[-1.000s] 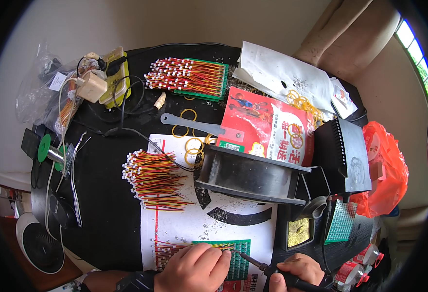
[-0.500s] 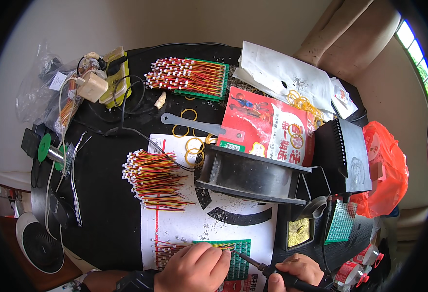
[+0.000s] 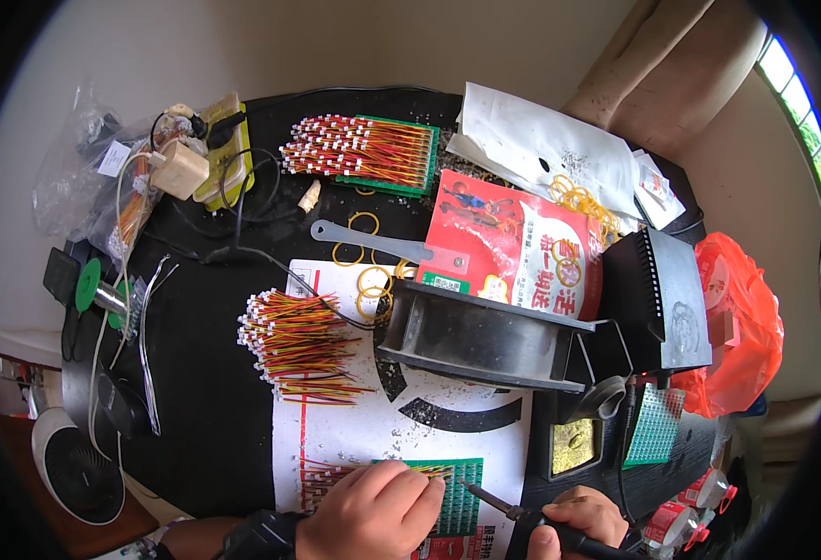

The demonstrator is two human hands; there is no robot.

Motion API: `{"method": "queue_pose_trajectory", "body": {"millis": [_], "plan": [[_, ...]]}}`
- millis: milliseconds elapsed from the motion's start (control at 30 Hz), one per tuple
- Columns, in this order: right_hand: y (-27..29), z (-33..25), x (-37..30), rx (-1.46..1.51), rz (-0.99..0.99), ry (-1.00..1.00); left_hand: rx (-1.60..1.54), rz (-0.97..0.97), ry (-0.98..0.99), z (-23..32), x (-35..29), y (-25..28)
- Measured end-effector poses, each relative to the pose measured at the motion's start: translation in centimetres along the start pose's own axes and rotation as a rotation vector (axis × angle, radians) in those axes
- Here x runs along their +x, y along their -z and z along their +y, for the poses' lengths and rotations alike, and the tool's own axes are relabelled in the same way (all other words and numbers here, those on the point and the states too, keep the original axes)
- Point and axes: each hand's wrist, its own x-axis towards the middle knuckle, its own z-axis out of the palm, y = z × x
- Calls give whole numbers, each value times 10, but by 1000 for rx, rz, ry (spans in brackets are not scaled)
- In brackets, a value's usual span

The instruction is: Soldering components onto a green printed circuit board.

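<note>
My right hand (image 3: 583,516) grips a soldering iron (image 3: 495,501), its tip angled left over a green circuit board (image 3: 466,495). The tip is close to the fingertips of my left hand (image 3: 373,511). That hand is closed in a pinch on a thin wire (image 3: 437,471) at the board's upper part; the exact hold is partly hidden by the fingers. A row of red, yellow and black wires with white connectors (image 3: 315,476) extends left from the board, partly under my left hand. A loose pile of similar connector wires (image 3: 299,347) lies farther off.
A black spool (image 3: 485,331) stands mid-table. Right of it are a soldering iron stand with yellow sponge (image 3: 574,446), a black box (image 3: 658,299) and a red plastic bag (image 3: 742,322). A wired board (image 3: 410,154) lies at the back, solder wire reel (image 3: 87,285) at left.
The iron's tip has drawn back slightly to the right from my left fingertips, as my right hand shifted right. My left hand stays almost in place.
</note>
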Motion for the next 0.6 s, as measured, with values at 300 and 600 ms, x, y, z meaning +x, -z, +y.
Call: {"method": "queue_pose_trajectory", "body": {"millis": [300, 600], "plan": [[-2, 1, -7, -42, 111, 14, -52, -138, -97, -15, 14, 18], [2, -3, -13, -135, 104, -45, 383, 107, 371, -65, 8, 69]]}}
